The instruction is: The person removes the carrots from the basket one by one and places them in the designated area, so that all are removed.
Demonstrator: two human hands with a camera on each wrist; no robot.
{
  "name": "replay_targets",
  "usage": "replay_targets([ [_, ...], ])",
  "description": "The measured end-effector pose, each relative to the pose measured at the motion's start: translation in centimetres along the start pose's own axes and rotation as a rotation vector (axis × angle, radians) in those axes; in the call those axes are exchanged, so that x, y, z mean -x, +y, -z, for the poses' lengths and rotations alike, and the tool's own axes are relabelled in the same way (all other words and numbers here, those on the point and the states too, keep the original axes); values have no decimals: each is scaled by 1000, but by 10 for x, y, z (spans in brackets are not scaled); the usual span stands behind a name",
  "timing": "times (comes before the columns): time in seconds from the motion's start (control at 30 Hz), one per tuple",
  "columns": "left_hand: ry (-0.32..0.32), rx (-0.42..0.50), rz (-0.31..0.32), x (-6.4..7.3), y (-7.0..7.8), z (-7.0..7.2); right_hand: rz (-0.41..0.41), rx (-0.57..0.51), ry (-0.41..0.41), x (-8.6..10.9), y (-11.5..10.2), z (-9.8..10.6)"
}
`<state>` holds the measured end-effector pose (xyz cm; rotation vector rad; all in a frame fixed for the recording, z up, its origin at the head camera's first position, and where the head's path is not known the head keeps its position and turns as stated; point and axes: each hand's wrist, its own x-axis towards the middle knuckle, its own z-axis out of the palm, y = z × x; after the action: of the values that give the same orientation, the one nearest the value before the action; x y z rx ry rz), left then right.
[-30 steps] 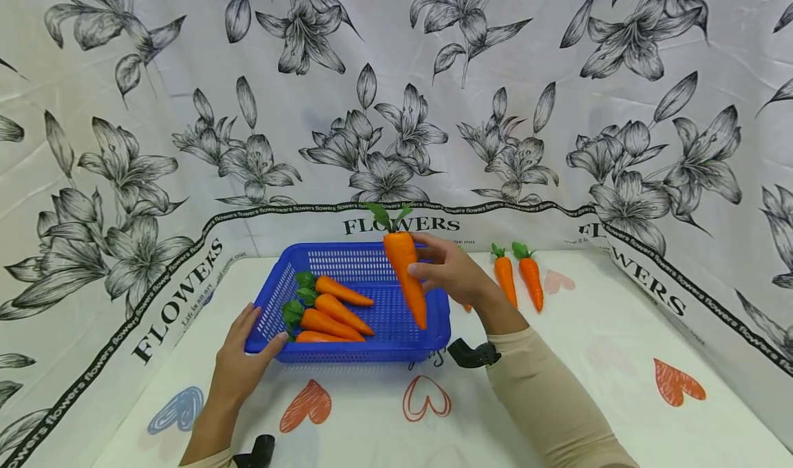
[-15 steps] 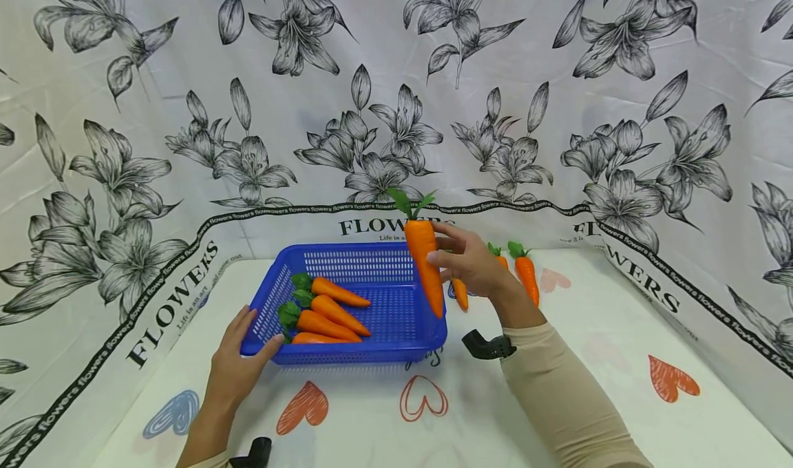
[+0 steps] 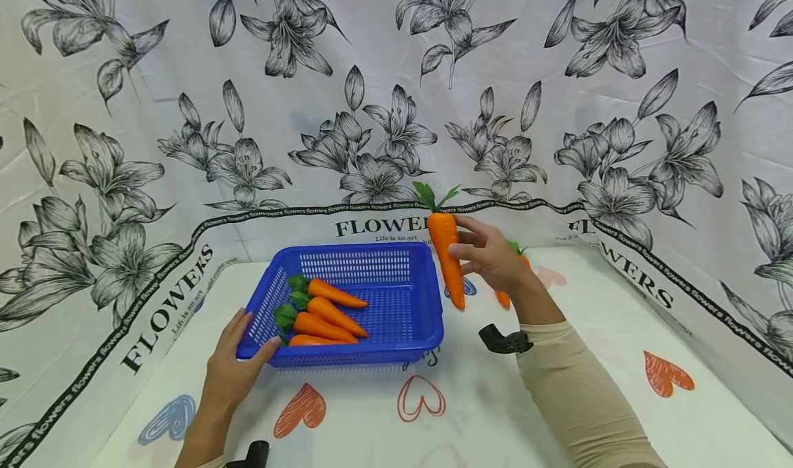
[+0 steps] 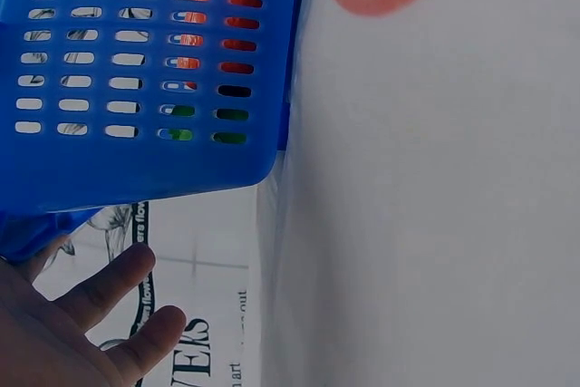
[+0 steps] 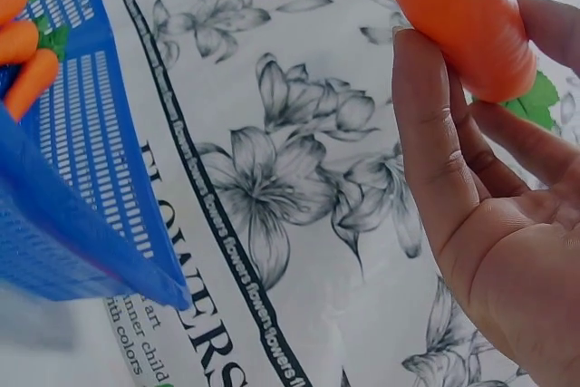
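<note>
Pinched between thumb and fingers of my right hand point(image 3: 492, 254), an orange carrot point(image 3: 446, 258) with a green leafy top hangs tip down, just off the basket's right side. In the right wrist view the thumb and fingertips press on the carrot point(image 5: 467, 20), and part of it runs out of frame. My left hand point(image 3: 229, 368) holds the near left corner of the blue plastic basket point(image 3: 365, 352), thumb at the front rim; two spread fingers stand free of it in the left wrist view. Several carrots point(image 3: 325, 327) lie in the basket's left half, leaves to the left.
More carrots point(image 3: 503, 299) lie on the table behind my right hand, mostly hidden by it. The white tabletop point(image 3: 347, 427) bears printed hearts. A flower-patterned cloth point(image 3: 384, 41) rises behind and at both sides.
My right hand has carried the carrot to the right, from over the basket to beyond its right rim. My left hand stays at the basket's corner.
</note>
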<state>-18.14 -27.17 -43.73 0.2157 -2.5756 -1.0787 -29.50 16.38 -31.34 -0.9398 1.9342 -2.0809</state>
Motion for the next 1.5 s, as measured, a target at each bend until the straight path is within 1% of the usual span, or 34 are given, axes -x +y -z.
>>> replay_targets([
  [0.17,12,3,-3,-1,-3,-1,-18,1,41,5,2,9],
  [0.33,16,-12,-10,-2,-5,-1,-28,23,61,11,3,18],
  [0.73,12,10,-2,-1,-4,0,-49,33,129,22,-3,37],
  [0.93,14,6,-3,-1,-4,-1,-54,49,166,28,0,50],
  [1.07,14,6,-2,-1,-3,-1,-70,30,196,34,1,58],
  [1.33,-8,1,16,1,-1,1,-80,28,213,43,7,73],
  [1.5,-7,5,8,0,-1,1,-99,37,247,48,10,83],
])
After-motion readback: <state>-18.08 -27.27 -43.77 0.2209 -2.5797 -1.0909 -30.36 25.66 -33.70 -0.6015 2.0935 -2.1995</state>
